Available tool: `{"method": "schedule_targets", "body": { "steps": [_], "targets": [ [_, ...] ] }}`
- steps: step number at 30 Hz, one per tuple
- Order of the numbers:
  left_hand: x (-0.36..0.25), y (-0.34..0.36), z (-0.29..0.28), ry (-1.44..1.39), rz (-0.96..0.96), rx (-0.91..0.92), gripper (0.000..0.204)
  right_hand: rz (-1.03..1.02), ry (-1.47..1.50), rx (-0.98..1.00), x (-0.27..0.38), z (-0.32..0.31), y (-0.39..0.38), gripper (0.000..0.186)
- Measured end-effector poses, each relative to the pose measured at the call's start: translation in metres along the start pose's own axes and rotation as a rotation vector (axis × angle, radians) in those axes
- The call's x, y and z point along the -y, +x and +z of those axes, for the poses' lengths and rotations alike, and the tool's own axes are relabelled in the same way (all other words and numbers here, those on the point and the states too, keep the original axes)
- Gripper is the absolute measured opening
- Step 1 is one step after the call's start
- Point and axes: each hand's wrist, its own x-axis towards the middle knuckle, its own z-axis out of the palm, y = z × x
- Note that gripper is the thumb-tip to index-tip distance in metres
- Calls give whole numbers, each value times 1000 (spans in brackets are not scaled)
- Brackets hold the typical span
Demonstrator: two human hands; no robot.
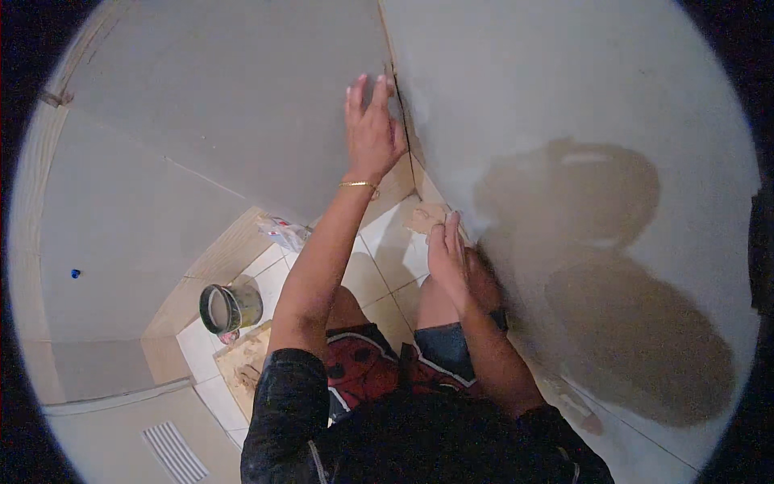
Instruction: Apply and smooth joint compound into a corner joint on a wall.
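Note:
My left hand is raised at the dark vertical seam where two grey walls meet. Its fingers are apart and slightly bent, close to the left wall; no held thing can be made out. A gold-coloured bracelet circles that wrist. Lower and to the right, in front of my knee, my right hand is closed at the edge of a small tan board with a brownish smear of paste on it. Part of its edge is hidden by the fingers.
A dark bucket with greyish contents stands at the left on white floor tiles. Beside it lies a paste-smeared board. A clear plastic bag rests by the left wall's wooden base. The right wall rises close to my right arm.

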Motion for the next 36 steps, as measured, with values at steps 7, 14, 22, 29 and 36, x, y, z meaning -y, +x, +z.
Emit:
{"method": "schedule_targets", "body": {
  "steps": [7, 14, 22, 29, 36],
  "targets": [
    [-11, 18, 30, 270, -100, -25, 66, -58, -91, 107, -17, 11, -9, 26],
    [-2, 13, 33, 540, -10, 91, 56, 475, 299, 216, 29, -25, 8, 25],
    [9, 3, -10, 312, 160, 243, 66, -134, -236, 281, 6, -16, -1, 19],
    [0, 5, -30, -195, -117, 123, 77, -81, 29, 41, -7, 5, -5, 17],
    [-15, -32, -76, -1066, -506, 258, 90, 679, 1239, 90, 26, -24, 27, 42]
  ]
}}
